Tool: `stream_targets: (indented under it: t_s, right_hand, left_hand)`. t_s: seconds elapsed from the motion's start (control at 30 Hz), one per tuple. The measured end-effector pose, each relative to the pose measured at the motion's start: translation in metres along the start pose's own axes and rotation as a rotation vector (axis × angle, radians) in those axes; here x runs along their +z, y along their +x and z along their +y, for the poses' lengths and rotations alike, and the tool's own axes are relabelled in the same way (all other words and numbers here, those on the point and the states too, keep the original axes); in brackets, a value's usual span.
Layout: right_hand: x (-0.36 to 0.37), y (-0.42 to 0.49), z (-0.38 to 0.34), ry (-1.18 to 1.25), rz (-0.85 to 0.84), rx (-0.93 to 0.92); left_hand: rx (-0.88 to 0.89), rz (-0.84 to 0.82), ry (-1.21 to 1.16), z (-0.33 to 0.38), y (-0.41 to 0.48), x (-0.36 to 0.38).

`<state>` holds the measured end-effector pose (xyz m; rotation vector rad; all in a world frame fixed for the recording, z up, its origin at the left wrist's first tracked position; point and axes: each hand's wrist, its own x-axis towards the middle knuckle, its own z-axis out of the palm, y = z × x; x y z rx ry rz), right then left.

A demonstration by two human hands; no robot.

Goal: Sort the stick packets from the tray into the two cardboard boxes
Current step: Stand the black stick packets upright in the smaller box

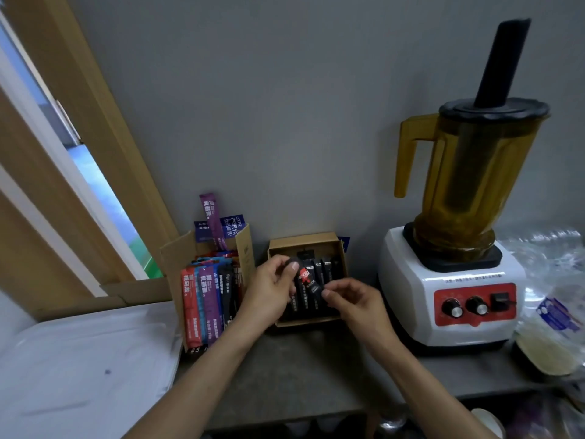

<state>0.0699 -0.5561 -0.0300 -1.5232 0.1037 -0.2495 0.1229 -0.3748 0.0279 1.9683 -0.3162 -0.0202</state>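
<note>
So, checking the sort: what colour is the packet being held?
Packet: black with red, head view.

My left grip [272, 285] pinches the upper end of a black and red stick packet [306, 278], my right grip [354, 299] its lower end. Beneath them is a small cardboard box [304, 240] of black packets [326, 270]. Left of my left grip stands a bigger box [172, 258] of coloured packets [205, 299]; right of my right grip, a blender [449, 280].

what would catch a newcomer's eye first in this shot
Probably the big blender on the right, its amber jug rising high against the grey wall. Next, at centre, the left hand and right hand both pinch a black and red stick packet over the small cardboard box, beside the bright packets in the taller box to its left.
</note>
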Motion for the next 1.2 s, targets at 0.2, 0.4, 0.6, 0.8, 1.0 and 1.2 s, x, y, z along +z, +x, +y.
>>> stream_targets:
  t_s: [0.2, 0.4, 0.6, 0.8, 1.0, 1.2]
  right_hand:
    - [0.016, 0.008, 0.007, -0.388, -0.078, -0.063]
    - [0.032, 0.024, 0.016, -0.659, -0.073, -0.052]
    - [0.038, 0.020, 0.020, -0.687, -0.004, -0.002]
    - [0.038, 0.020, 0.021, -0.765, 0.014, -0.035]
    - [0.042, 0.016, 0.018, -0.913, -0.008, -0.106]
    - [0.035, 0.007, 0.004, -0.842, 0.064, -0.115]
  left_hand:
    - [0.113, 0.034, 0.265, 0.012, 0.027, -0.001]
    - [0.104, 0.104, 0.519, 0.003, 0.042, 0.001]
    - [0.060, 0.064, 0.532, -0.006, 0.042, 0.005]
    - [0.158, 0.091, 0.577, -0.012, 0.035, 0.006]
    - [0.360, 0.117, 0.665, -0.010, 0.017, 0.005]
    - [0.494, -0.017, 0.738, -0.012, -0.027, -0.014]
